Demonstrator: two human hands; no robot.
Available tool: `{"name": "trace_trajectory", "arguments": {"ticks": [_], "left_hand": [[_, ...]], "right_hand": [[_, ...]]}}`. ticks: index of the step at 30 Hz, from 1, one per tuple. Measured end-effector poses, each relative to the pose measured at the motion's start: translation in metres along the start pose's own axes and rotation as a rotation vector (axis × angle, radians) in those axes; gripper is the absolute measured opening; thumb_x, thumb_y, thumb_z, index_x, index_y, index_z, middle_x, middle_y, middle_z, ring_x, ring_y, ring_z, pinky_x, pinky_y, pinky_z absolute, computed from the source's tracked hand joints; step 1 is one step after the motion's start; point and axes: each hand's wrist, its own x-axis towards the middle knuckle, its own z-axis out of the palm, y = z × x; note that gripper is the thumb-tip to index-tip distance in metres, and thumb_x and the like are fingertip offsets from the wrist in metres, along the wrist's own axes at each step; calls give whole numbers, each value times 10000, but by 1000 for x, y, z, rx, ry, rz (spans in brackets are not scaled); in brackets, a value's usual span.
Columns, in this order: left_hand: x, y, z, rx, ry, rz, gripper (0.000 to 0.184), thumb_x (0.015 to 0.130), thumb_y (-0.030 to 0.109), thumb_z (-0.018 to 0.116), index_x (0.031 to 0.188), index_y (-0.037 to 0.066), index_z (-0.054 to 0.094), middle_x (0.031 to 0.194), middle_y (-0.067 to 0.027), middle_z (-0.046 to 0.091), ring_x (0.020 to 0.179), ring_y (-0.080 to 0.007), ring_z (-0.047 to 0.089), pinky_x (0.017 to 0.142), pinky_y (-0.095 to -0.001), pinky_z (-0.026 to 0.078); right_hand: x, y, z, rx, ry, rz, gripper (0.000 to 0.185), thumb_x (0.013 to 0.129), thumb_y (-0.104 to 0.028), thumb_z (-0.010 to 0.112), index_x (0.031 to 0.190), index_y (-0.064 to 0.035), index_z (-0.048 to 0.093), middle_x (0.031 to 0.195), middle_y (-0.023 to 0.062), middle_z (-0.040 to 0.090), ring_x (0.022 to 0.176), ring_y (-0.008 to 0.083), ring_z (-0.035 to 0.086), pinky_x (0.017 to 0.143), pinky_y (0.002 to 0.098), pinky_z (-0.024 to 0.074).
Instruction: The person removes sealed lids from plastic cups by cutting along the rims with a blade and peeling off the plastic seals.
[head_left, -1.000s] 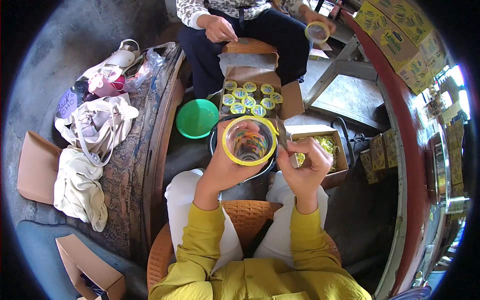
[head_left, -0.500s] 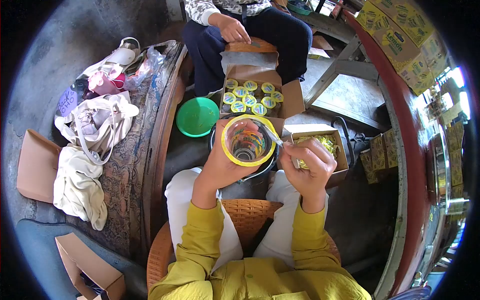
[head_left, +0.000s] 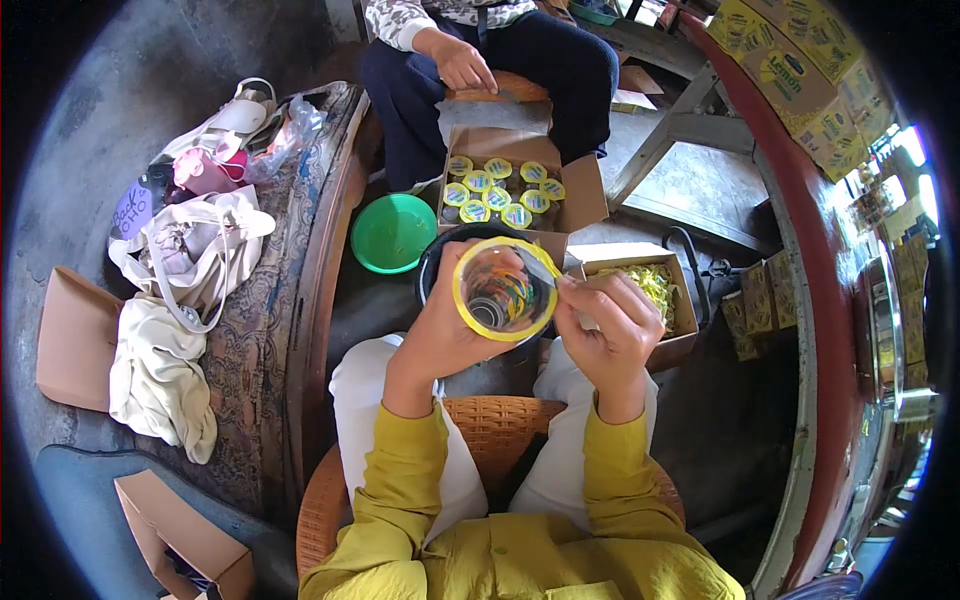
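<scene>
My left hand [head_left: 437, 335] is wrapped round a clear printed plastic cup [head_left: 503, 290] with a yellow rim, its open mouth turned up toward me. My right hand [head_left: 612, 325] pinches a thin flat blade [head_left: 540, 265] between thumb and fingers, and the blade lies at the right side of the cup's rim. Below the cup is a dark bucket [head_left: 428, 270], partly hidden by my left hand. An open carton [head_left: 535, 150] beyond it holds several yellow-lidded cups [head_left: 498, 169]. Yellow strips [head_left: 652, 287] fill a smaller box [head_left: 680, 345] at the right.
A co-worker [head_left: 405, 95] sits opposite, one hand near a wooden stool. A green basin [head_left: 393, 233] stands left of the bucket. On the left bench [head_left: 265, 330] lie bags and cloth. A red-edged table [head_left: 820, 330] and stacked lemon cartons [head_left: 790, 80] are at the right.
The blade has moved from beside the cup onto the upper right of its rim. The cup has tilted slightly. The co-worker's other hand, with a cup ring, has left the view.
</scene>
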Motion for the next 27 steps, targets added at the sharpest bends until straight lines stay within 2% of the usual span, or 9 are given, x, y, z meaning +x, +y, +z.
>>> {"name": "trace_trajectory", "arguments": {"ticks": [2,8,11,14,23,27], "left_hand": [[-1,1,2,-25,-36,-16,710,584,34,771,1131,51,319,1069,-80,481,1017,-163,486,877,-295,410],[1,-7,4,-231,-54,-60,653,608,23,751,1133,36,365,1075,-70,485,1020,-158,487,884,-290,402],[5,-3,3,-152,-25,-30,625,635,32,734,1156,24,390,1099,-73,483,1034,-159,481,890,-286,395],[5,-8,4,-224,15,30,616,668,37,708,1193,19,385,1123,-78,480,1049,-163,472,893,-287,390],[2,-10,-1,-230,41,31,627,693,47,682,1226,16,352,1144,-78,466,1059,-164,458,891,-285,384],[2,-10,-2,-220,56,19,630,691,54,684,1226,18,353,1137,-76,468,1045,-162,462,883,-282,388]], "right_hand": [[1,2,0,5,-1,2,182,566,73,662,704,-36,614,641,55,592,508,176,532,451,257,418],[-4,3,3,227,94,243,154,588,70,682,700,-13,617,609,61,587,505,122,542,465,214,404],[-7,5,7,341,155,303,145,600,74,674,706,-5,615,612,61,590,523,114,557,478,202,410],[-8,2,9,389,189,347,148,600,73,670,714,-5,617,613,64,591,537,120,571,490,204,424],[-8,1,13,86,165,148,155,581,63,675,686,-31,609,615,70,587,514,164,556,469,235,423],[-8,-2,13,56,148,145,163,571,64,673,676,-39,605,612,65,584,512,169,550,461,242,418]]}}
